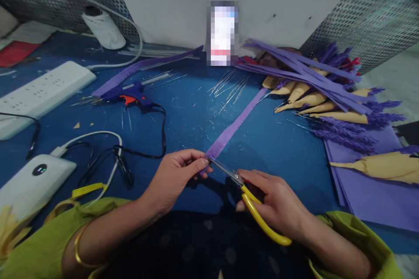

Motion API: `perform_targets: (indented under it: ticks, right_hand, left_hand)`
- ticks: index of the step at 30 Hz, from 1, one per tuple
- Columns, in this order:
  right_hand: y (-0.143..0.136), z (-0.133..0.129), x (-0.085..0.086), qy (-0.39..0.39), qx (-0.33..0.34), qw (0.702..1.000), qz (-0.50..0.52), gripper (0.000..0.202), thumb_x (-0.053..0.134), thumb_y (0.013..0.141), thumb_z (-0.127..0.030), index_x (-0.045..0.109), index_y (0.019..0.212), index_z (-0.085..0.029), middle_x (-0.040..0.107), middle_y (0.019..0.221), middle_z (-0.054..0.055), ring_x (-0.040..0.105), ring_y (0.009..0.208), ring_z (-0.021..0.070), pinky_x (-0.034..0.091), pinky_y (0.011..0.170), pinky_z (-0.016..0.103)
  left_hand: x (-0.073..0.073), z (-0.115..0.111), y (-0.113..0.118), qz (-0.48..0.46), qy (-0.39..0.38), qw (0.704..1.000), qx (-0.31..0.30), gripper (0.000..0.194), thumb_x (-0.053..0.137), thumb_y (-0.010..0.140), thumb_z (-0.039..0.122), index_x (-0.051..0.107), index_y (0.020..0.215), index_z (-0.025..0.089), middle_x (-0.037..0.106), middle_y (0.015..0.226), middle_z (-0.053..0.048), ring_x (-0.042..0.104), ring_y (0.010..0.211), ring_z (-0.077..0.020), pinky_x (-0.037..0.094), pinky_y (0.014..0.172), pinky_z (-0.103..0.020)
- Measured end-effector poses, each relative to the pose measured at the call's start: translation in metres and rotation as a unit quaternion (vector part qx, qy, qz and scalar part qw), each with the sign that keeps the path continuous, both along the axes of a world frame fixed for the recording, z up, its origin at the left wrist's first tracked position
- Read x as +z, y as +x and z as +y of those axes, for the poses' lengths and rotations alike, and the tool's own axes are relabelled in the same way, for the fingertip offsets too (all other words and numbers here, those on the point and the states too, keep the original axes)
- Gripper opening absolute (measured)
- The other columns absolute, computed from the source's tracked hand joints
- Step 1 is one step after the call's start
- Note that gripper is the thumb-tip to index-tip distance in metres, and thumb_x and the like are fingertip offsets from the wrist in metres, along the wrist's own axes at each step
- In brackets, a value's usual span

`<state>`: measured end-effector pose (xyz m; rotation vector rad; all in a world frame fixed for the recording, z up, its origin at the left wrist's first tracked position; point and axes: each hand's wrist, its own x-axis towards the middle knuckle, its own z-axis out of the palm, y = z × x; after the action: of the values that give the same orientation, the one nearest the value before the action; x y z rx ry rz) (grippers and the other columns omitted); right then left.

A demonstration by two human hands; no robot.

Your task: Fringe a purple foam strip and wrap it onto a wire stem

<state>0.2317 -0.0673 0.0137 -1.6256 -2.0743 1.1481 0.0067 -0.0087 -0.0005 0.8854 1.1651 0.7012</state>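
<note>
A fringed purple strip [234, 130] runs diagonally over the blue table from the paper-wrapped stems down to my left hand [183, 174]. My left thumb and fingers pinch its near end. In my right hand [275, 200] is a pair of scissors [258, 218] with yellow handles, their metal blades pointing up and left. The blade tips meet the strip right beside my left fingertips. Whether the blades are fully closed is hard to make out.
A blue glue gun [126, 93], a white power strip [46, 91] and a power bank [36, 183] lie left, with cables. Thin wires [229, 89] lie beyond the strip. Purple strips [301, 74], wrapped stems [310, 98] and purple sheets [376, 187] are right. A phone [223, 32] stands behind.
</note>
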Motion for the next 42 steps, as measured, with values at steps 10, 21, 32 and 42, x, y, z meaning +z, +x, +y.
perform_targets:
  ticks: [10, 21, 32, 42]
  right_hand:
    - [0.0014, -0.0036, -0.0052, 0.041, -0.012, 0.999, -0.026, 0.045, 0.073, 0.078, -0.046, 0.063, 0.117, -0.027, 0.067, 0.09, 0.002, 0.063, 0.072, 0.0167, 0.048, 0.067, 0.027]
    - [0.0025, -0.0022, -0.0026, 0.029, -0.001, 0.999, -0.024, 0.04, 0.069, 0.082, -0.048, 0.063, 0.115, -0.025, 0.066, 0.088, 0.002, 0.062, 0.075, 0.0172, 0.046, 0.067, 0.027]
    - [0.0038, -0.0021, -0.0019, 0.026, 0.012, 0.999, -0.013, 0.037, 0.062, 0.087, -0.051, 0.064, 0.108, -0.022, 0.067, 0.085, 0.003, 0.063, 0.075, 0.0176, 0.048, 0.068, 0.028]
    - [0.001, -0.0031, -0.0049, 0.039, 0.001, 0.999, -0.031, 0.04, 0.068, 0.083, -0.048, 0.064, 0.114, -0.024, 0.068, 0.09, 0.004, 0.065, 0.077, 0.0183, 0.05, 0.071, 0.029]
  left_hand:
    - [-0.0014, -0.0002, -0.0021, -0.01, 0.011, 1.0, -0.011, 0.009, 0.071, 0.078, 0.027, 0.071, 0.078, 0.018, 0.066, 0.065, 0.003, 0.057, 0.06, -0.0088, 0.042, 0.058, -0.02]
    - [-0.0015, 0.0, -0.0005, -0.001, 0.013, 1.0, -0.016, 0.008, 0.071, 0.079, 0.026, 0.069, 0.077, 0.018, 0.065, 0.065, 0.003, 0.056, 0.06, -0.0085, 0.042, 0.059, -0.019]
    - [-0.0018, -0.0003, -0.0009, 0.006, -0.015, 1.0, -0.012, 0.013, 0.073, 0.077, 0.03, 0.071, 0.077, 0.017, 0.069, 0.068, 0.0, 0.056, 0.058, -0.008, 0.042, 0.056, -0.019]
    - [-0.0008, -0.0015, -0.0001, 0.016, -0.019, 1.0, -0.016, 0.013, 0.074, 0.075, 0.03, 0.072, 0.076, 0.017, 0.068, 0.066, 0.0, 0.057, 0.058, -0.0097, 0.042, 0.056, -0.021]
